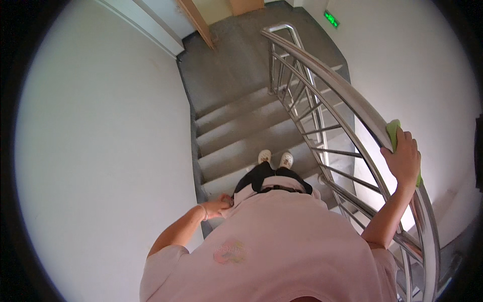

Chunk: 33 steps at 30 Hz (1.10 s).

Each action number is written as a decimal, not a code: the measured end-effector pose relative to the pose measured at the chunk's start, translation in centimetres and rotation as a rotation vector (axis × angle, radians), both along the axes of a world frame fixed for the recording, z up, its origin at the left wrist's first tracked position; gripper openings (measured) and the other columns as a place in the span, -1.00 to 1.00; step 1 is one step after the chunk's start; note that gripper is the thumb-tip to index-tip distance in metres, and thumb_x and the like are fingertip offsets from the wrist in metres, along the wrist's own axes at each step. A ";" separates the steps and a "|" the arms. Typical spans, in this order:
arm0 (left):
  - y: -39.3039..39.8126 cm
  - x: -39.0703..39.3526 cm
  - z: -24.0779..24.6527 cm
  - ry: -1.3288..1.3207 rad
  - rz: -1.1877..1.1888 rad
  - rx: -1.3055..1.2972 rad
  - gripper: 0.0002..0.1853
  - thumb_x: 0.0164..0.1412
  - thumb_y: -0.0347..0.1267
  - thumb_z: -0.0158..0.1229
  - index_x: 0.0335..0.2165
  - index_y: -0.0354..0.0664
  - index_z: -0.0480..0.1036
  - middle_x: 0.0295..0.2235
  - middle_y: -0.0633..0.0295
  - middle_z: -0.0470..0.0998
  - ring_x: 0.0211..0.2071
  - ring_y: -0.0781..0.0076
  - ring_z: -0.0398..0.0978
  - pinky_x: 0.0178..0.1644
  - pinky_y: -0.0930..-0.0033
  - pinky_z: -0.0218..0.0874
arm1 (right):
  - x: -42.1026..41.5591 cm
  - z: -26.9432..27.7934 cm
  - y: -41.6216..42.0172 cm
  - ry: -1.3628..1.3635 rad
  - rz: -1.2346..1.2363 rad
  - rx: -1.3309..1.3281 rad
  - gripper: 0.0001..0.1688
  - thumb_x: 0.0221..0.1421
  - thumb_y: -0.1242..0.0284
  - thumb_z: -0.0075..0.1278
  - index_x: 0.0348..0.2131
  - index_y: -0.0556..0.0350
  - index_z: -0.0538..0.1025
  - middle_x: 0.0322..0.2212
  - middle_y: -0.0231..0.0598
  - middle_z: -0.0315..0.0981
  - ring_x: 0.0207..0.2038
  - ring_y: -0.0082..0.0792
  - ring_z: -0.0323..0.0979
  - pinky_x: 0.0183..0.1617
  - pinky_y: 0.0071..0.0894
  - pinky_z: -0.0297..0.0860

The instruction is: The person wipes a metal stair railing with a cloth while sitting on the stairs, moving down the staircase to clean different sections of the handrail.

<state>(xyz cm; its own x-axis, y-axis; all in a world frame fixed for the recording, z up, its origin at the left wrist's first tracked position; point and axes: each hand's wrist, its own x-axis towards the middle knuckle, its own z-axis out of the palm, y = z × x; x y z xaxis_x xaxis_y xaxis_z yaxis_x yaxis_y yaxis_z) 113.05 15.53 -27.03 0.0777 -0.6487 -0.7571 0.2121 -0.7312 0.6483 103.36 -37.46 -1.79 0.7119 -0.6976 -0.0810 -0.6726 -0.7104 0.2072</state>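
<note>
My right hand [403, 162] presses a green cloth [393, 132] onto the top of the stainless steel handrail [362, 102], with the fingers wrapped over the rail's outer side. Cloth shows on both sides of the hand. At my left hip, my left hand [219, 207] hangs beside the hem of my pink shirt [271, 230]. Its fingers are partly hidden and blurred, so whether they grip the hem is unclear. Below the rail runs a balustrade of slanting steel bars [332, 129].
Grey concrete stairs [241, 139] descend ahead to a landing [234, 56] with a wooden door [196, 22]. My white clogs [286, 160] stand on a step. A white wall [113, 132] rises on the left; a lit green exit sign [331, 19] hangs on the right wall.
</note>
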 end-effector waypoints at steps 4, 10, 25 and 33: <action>-5.9 1.2 1.0 0.061 0.273 0.608 -0.45 0.07 -0.16 0.13 -0.03 -0.23 0.26 -0.12 0.09 0.35 -0.18 0.29 0.36 -0.21 0.33 0.28 | 0.8 -0.1 0.4 0.044 -0.041 0.004 -0.24 -0.25 0.30 0.15 0.02 0.02 0.30 -0.19 -0.22 0.32 -0.13 -0.16 0.33 -0.11 -0.09 0.31; -4.7 1.9 4.2 0.150 0.295 0.448 -0.28 -0.01 -0.23 0.16 0.09 -0.22 0.08 -0.14 0.04 0.36 -0.21 0.30 0.36 -0.21 0.31 0.25 | 1.2 -0.1 0.2 0.082 -0.076 0.023 -0.25 -0.23 0.31 0.16 0.02 0.03 0.31 -0.17 -0.21 0.32 -0.10 -0.16 0.33 -0.08 -0.14 0.31; -1.8 1.9 2.5 -0.041 0.122 0.215 -0.37 -0.25 -0.37 0.29 -0.10 -0.30 0.33 -0.18 0.07 0.45 -0.16 0.20 0.37 -0.05 0.32 0.15 | 0.9 -1.4 -0.1 0.106 -0.070 -0.015 -0.27 -0.17 0.31 0.14 0.03 0.01 0.29 -0.15 -0.20 0.33 -0.08 -0.16 0.32 -0.02 -0.10 0.29; 3.5 4.0 1.4 0.947 0.540 0.218 -0.37 -0.02 -0.38 0.06 0.08 -0.20 0.17 -0.15 0.09 0.43 -0.17 0.34 0.45 -0.08 0.34 0.30 | 1.3 -1.3 -0.1 0.145 -0.056 -0.023 -0.27 -0.14 0.30 0.13 0.05 0.05 0.27 -0.15 -0.15 0.33 -0.09 -0.16 0.33 -0.03 -0.11 0.30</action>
<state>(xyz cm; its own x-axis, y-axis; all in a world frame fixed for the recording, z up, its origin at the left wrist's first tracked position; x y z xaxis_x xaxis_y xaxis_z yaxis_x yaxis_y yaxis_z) 117.08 18.98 -25.68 -0.3600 -0.5494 -0.7540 0.8784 -0.4720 -0.0754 104.63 -37.58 -3.06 0.6534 -0.7390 -0.1639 -0.6731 -0.6663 0.3210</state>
